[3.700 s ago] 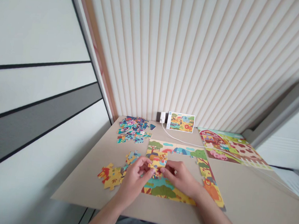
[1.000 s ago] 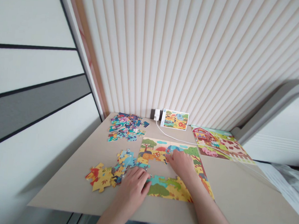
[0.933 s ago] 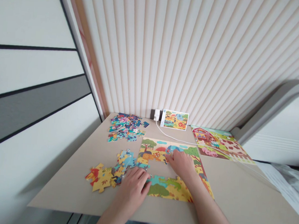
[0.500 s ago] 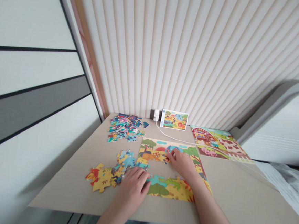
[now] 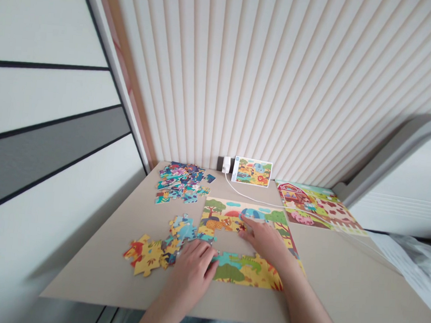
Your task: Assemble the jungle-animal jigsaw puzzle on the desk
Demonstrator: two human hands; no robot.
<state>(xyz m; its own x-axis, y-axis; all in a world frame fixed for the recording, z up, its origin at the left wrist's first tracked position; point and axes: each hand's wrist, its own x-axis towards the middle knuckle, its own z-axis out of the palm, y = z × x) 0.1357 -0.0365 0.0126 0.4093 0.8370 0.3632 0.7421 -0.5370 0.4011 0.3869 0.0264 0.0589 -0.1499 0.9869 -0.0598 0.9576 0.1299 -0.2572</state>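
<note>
A partly joined animal jigsaw puzzle (image 5: pixel 215 206) lies on the table, with a gap in its middle where the tabletop shows. My right hand (image 5: pixel 265 241) is over its right part; the index finger stretches onto the pieces by the blue elephant, the thumb held apart below it, and nothing shows in the grasp. My left hand (image 5: pixel 195 263) rests palm down at the puzzle's lower left corner, fingers laid out and covering some pieces. Beside it are loose yellow and blue puzzle pieces (image 5: pixel 184 227) and a joined clump with a red lion's mane (image 5: pixel 148 256).
At the back left is a heap of dark, colourful puzzle pieces (image 5: pixel 184 179). A picture card (image 5: pixel 253 172) leans on the wall beside a white charger (image 5: pixel 226 165), whose cable runs rightward over a farm puzzle (image 5: pixel 309 203). Clear plastic wrapping (image 5: pixel 424 262) lies at the right edge.
My right hand has shifted slightly; its bunched fingertips have come apart and the index finger now points out over the puzzle. My left hand has stayed in place.
</note>
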